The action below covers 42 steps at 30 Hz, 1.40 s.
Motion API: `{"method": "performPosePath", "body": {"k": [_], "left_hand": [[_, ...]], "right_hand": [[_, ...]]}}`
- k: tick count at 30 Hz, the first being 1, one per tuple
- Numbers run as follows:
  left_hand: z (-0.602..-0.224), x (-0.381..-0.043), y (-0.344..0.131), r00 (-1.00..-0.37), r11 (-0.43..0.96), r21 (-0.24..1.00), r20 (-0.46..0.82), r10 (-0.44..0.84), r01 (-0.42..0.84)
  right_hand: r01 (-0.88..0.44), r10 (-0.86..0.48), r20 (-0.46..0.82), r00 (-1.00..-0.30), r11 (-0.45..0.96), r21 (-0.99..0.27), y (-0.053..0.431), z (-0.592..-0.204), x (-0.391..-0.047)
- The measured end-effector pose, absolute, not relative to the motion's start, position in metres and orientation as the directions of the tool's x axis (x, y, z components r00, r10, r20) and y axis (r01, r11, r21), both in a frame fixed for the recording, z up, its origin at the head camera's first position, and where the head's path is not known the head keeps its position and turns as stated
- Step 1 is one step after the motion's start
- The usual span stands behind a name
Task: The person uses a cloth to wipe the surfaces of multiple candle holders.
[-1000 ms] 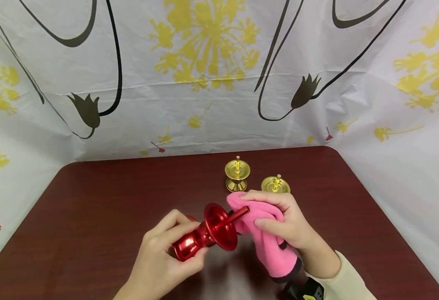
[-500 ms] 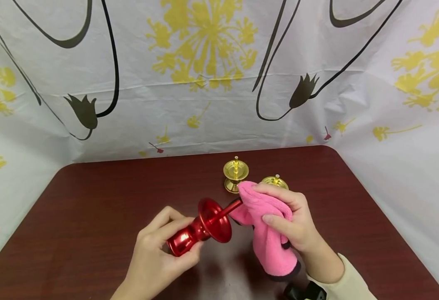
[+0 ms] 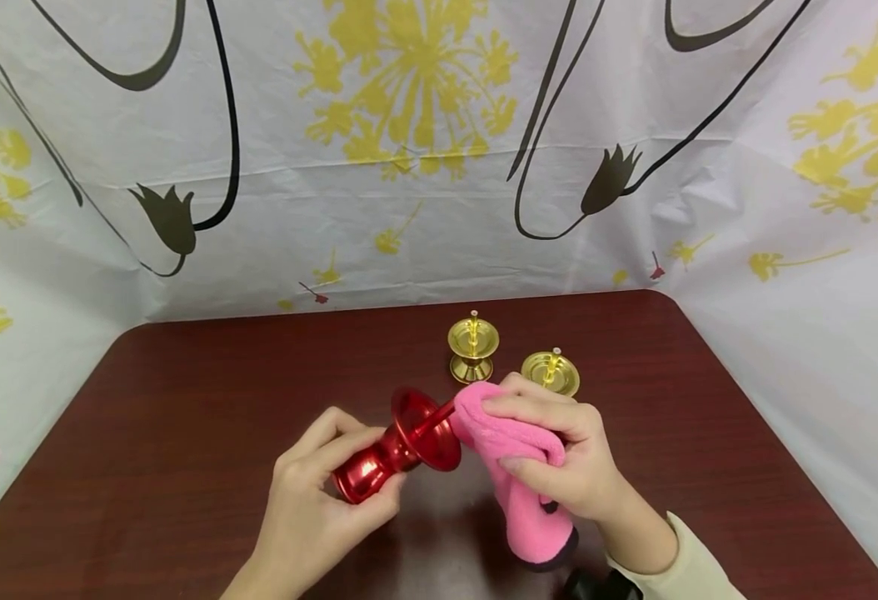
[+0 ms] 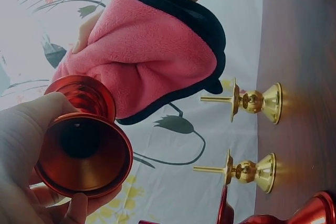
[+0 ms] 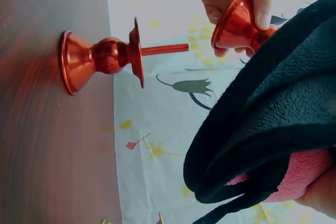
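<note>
Left fingers [image 3: 345,449] gripped red candlestick [image 3: 394,451]; right fingers [image 3: 536,410] pinched pink cloth [image 3: 517,487], which hid tip of spike [image 3: 436,415], bare one second earlier.

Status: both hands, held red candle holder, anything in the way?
Left hand grips red candle holder, tilted. Right hand holds pink cloth at the spike, tip hidden. Second red candle holder upright on table. Nothing visible blocking.
</note>
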<state>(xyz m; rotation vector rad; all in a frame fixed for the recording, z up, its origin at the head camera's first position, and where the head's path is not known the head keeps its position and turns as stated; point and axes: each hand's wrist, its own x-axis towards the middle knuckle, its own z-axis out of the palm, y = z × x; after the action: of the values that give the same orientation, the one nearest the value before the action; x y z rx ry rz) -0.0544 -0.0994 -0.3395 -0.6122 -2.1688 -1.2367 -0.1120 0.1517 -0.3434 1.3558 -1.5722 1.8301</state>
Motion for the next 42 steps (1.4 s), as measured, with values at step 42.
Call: {"method": "performPosePath", "body": {"k": [42], "left_hand": [[-0.341,-0.055,-0.097,-0.736,0.5,0.586,0.656,0.17,0.638]], "right_hand": [[-0.914,-0.507,0.763,-0.401,0.17,-0.368,0.148,-0.347,-0.125]]}}
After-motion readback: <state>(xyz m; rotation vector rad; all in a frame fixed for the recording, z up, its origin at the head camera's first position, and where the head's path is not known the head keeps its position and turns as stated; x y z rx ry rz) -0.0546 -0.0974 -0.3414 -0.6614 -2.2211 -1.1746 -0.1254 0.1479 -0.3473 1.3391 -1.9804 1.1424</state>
